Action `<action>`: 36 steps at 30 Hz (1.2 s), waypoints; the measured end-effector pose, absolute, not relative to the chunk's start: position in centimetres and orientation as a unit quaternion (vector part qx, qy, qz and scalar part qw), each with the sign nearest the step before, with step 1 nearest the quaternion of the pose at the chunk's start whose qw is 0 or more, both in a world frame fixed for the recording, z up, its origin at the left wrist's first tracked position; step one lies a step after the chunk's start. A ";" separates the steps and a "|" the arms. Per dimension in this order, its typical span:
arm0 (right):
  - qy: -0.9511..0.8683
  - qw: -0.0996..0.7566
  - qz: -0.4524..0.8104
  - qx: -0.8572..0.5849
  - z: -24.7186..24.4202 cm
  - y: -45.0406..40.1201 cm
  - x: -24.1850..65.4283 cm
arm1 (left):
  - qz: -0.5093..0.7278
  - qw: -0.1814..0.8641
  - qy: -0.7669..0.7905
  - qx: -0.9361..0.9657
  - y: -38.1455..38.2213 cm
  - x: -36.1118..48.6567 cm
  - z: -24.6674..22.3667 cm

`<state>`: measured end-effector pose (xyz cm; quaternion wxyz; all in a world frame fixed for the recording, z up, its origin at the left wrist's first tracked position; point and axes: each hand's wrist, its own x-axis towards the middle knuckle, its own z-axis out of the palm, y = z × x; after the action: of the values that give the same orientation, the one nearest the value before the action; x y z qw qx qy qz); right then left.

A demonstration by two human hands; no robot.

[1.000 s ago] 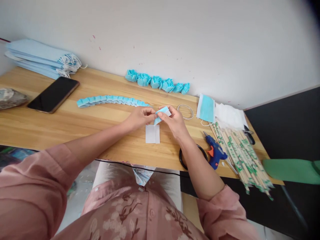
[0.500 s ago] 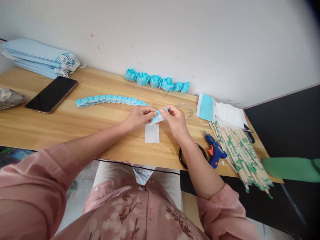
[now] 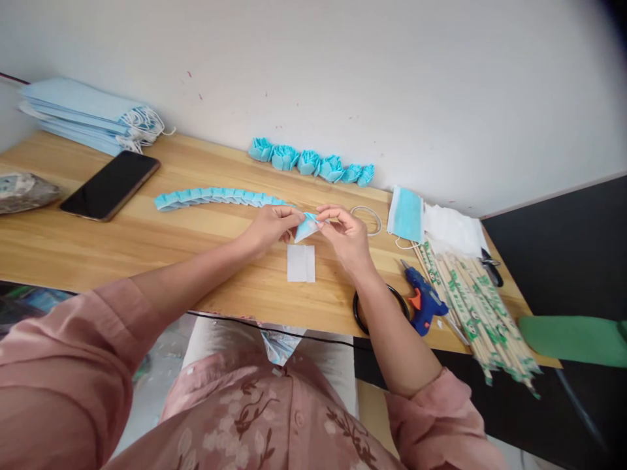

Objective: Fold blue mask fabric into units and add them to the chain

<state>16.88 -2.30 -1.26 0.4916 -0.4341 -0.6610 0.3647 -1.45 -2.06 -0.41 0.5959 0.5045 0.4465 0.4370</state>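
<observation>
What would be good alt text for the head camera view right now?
Two bare hands, left and right, pinch a small blue-and-white fabric piece above a white square on a wooden table. Around them lie blue fabric roses, a folded blue strip, face masks, a blue glue gun and wrapped chopsticks.

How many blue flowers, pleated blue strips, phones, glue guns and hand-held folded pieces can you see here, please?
Blue flowers: 6
Pleated blue strip: 1
Phone: 1
Glue gun: 1
Hand-held folded piece: 1
Total: 10
</observation>
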 end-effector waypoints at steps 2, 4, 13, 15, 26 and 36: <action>-0.669 0.485 0.363 -0.431 -1.3 -2.3 16.9 | 0.441 0.603 0.444 0.494 -2.0 -1.5 -0.4; -0.670 0.481 0.364 -0.433 -1.4 -2.3 16.9 | 0.446 0.605 0.446 0.486 -2.0 -1.4 -0.4; -0.668 0.457 0.405 -0.425 -1.7 -2.3 16.9 | 0.451 0.607 0.445 0.480 -2.0 -1.5 -0.5; -0.664 0.452 0.405 -0.436 -1.7 -2.3 16.8 | 0.450 0.608 0.443 0.481 -2.0 -1.5 -0.6; -0.668 0.434 0.382 -0.468 -1.8 -2.1 16.9 | 0.434 0.569 0.445 0.539 -1.9 -1.7 -0.6; -0.690 0.424 0.370 -0.456 -1.6 -2.4 16.8 | 0.447 0.552 0.444 0.546 -1.8 -1.6 -0.9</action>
<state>16.83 -2.36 -1.56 0.4237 -0.4555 -0.6900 0.3699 -1.62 -1.75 -0.94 0.5522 0.5458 0.4440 0.4473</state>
